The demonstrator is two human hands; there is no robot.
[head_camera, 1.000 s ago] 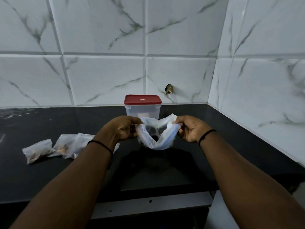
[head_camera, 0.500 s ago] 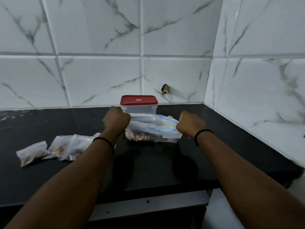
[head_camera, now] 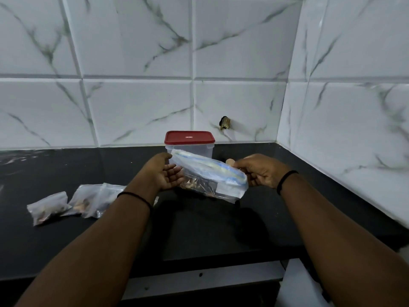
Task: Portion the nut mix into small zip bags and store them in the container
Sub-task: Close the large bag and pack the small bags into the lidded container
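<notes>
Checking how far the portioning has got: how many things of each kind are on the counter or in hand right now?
Small filled zip bags, lying on the counter: 3 that I can tell; they overlap
Large zip bag of nut mix, held by the right hand: 1
Container with red lid: 1
Total: 5
</notes>
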